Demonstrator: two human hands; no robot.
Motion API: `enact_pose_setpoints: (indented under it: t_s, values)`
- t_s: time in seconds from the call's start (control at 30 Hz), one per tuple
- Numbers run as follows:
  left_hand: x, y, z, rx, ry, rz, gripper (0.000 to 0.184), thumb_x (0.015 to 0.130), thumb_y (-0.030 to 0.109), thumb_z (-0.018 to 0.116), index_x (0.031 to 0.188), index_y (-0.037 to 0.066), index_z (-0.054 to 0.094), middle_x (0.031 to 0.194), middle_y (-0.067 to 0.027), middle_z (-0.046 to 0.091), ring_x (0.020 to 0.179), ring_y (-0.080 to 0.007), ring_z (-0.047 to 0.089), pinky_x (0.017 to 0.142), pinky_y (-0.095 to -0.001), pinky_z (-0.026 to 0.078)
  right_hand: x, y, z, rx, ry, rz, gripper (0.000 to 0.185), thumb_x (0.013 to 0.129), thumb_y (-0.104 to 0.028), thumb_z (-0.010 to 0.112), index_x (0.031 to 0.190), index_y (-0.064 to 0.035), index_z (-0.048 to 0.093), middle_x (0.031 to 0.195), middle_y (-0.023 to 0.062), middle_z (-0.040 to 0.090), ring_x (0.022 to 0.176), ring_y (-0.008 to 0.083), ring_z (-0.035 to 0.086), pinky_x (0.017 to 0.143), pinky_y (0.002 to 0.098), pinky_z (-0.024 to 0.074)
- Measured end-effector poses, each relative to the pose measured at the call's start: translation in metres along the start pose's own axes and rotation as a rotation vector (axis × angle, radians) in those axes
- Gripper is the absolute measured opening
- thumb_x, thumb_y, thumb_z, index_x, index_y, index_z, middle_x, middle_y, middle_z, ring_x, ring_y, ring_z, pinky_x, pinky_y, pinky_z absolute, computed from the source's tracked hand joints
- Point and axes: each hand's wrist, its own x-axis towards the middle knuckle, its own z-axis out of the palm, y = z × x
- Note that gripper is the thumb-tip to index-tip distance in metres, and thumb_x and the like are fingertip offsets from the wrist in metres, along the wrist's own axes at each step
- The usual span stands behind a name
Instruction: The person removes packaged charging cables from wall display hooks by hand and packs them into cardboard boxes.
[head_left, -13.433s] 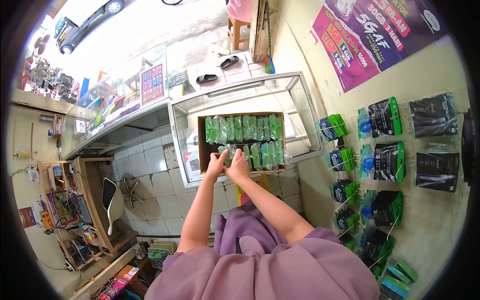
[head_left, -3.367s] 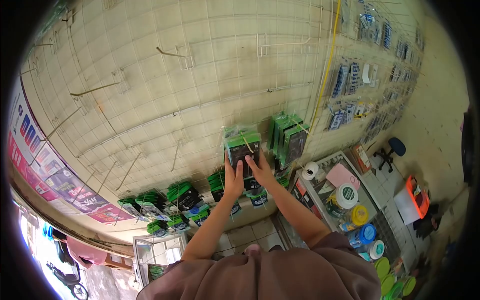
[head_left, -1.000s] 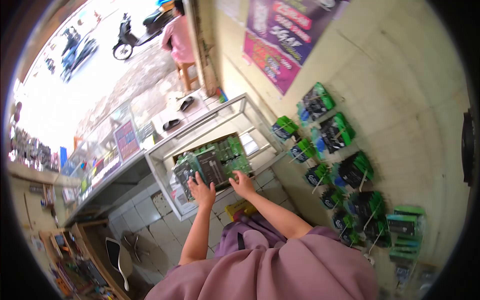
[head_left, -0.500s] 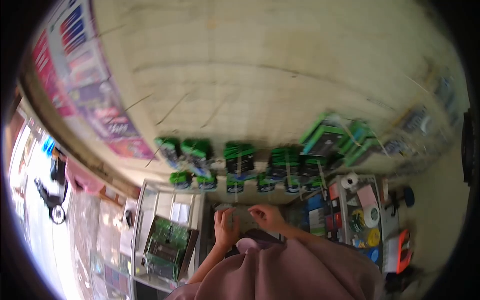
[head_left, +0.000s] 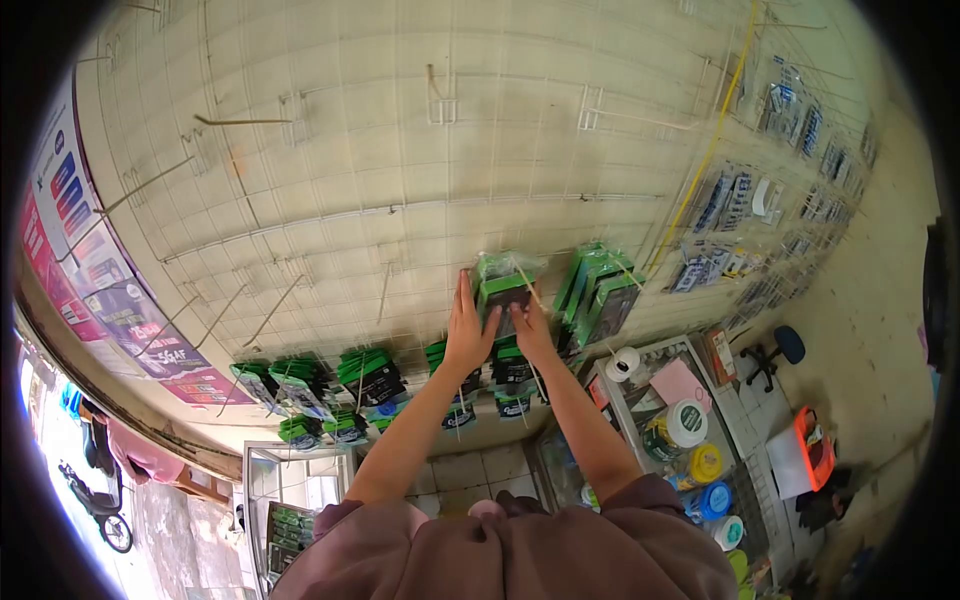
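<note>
A stack of green-and-black packets in clear wrapping hangs on a wire-grid hook, straight ahead of me. My left hand lies along its left side, fingers pointing up, thumb against the front. From the right, my right hand has its thumb on the front; its other fingers are partly hidden. Both hands press the stack between them. Just to the right hangs another bunch of green packets. Below my hands are black-and-green packs, partly covered by my wrists.
A white wire grid covers the wall, with several bare hooks. More green packs hang at lower left. Small blue-and-white packs hang to the right. A glass counter holds several lidded jars. An orange-edged bin stands beyond.
Both hands have gone from low in front of my body up and forward onto the hanging packets. My view has tilted up and shifted, showing more of the wall grid.
</note>
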Motion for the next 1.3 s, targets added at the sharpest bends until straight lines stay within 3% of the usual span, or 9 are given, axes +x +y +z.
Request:
enact_pose_setpoints:
  t_s: [0.17,0.23,0.37,0.47,0.67,0.73,0.9,1.03,1.3]
  values:
    - [0.003,0.020,0.002,0.201,-0.040,-0.203,0.079,0.090,0.036,0.063,0.145,-0.004,0.023,0.141,-0.0283,0.037,0.126,-0.0424,0.043,0.101,-0.0474,0.036,0.002,-0.013,-0.010,0.244,-0.104,0.059,0.068,0.097,-0.020,0.056,0.150,0.0008,0.019,0.127,0.0177,0.056,0.105,0.0246,0.060,0.085,0.0330,0.0494]
    - [0.001,0.017,0.005,0.107,-0.015,-0.227,0.074,0.090,0.038,0.064,0.140,-0.005,0.031,0.131,-0.0264,0.047,0.116,-0.0396,0.051,0.096,-0.0464,0.040,-0.002,-0.037,-0.030,0.304,-0.076,0.080,0.063,0.092,-0.022,0.064,0.143,0.0013,0.035,0.120,0.0145,0.059,0.101,0.0192,0.060,0.078,0.0294,0.0507]
    - [0.000,0.054,-0.006,-0.257,-0.014,-0.391,0.062,0.090,0.042,0.065,0.125,-0.005,0.044,0.101,-0.0198,0.065,0.087,-0.0301,0.066,0.079,-0.0401,0.050,-0.006,-0.043,-0.058,0.342,-0.212,0.221,0.057,0.087,-0.027,0.071,0.132,0.0000,0.048,0.125,0.0134,0.054,0.107,0.0188,0.057,0.080,0.0288,0.0497]
    - [-0.005,0.067,-0.002,-0.338,0.021,-0.432,0.059,0.090,0.042,0.065,0.122,-0.004,0.045,0.094,-0.0176,0.067,0.083,-0.0250,0.067,0.072,-0.0354,0.052,-0.010,-0.046,-0.062,0.270,-0.093,0.111,0.052,0.085,-0.032,0.072,0.124,-0.0019,0.054,0.136,0.0136,0.044,0.117,0.0226,0.052,0.084,0.0308,0.0486]
    - [-0.001,0.042,0.012,-0.308,0.025,-0.435,0.061,0.087,0.039,0.070,0.122,-0.004,0.044,0.095,-0.0175,0.068,0.084,-0.0230,0.067,0.074,-0.0328,0.052,-0.004,-0.033,-0.058,0.150,-0.067,0.092,0.054,0.085,-0.031,0.073,0.125,-0.0034,0.051,0.139,0.0131,0.039,0.122,0.0258,0.049,0.089,0.0327,0.0477]
    - [0.000,0.038,0.013,-0.305,0.014,-0.451,0.061,0.086,0.038,0.072,0.122,-0.004,0.044,0.096,-0.0171,0.067,0.085,-0.0223,0.067,0.074,-0.0320,0.052,-0.001,-0.042,-0.056,0.558,-0.200,0.195,0.053,0.085,-0.023,0.074,0.126,-0.0041,0.046,0.130,0.0118,0.048,0.114,0.0213,0.054,0.090,0.0310,0.0474]
    - [0.013,0.040,0.009,-0.400,-0.015,-0.521,0.061,0.082,0.036,0.076,0.119,-0.003,0.046,0.099,-0.0151,0.067,0.087,-0.0194,0.065,0.075,-0.0309,0.052,0.003,-0.044,-0.054,0.601,-0.189,0.206,0.049,0.085,-0.018,0.073,0.122,-0.0062,0.042,0.111,0.0078,0.056,0.098,0.0145,0.057,0.085,0.0286,0.0473]
    - [0.011,0.055,0.003,-0.438,0.030,-0.329,0.055,0.082,0.032,0.077,0.114,-0.002,0.049,0.097,-0.0140,0.066,0.088,-0.0181,0.065,0.076,-0.0314,0.052,-0.006,-0.057,-0.058,0.752,-0.162,0.104,0.048,0.086,-0.018,0.072,0.122,-0.0070,0.042,0.106,0.0069,0.057,0.094,0.0127,0.056,0.082,0.0275,0.0460]
    - [-0.019,0.123,-0.029,-0.682,-0.054,-0.603,0.052,0.086,0.031,0.073,0.115,-0.003,0.047,0.100,-0.0131,0.063,0.090,-0.0161,0.062,0.078,-0.0294,0.051,-0.055,-0.134,-0.094,0.568,-0.138,0.219,0.043,0.089,-0.015,0.068,0.124,-0.0057,0.044,0.112,0.0083,0.059,0.102,0.0144,0.056,0.086,0.0280,0.0440]
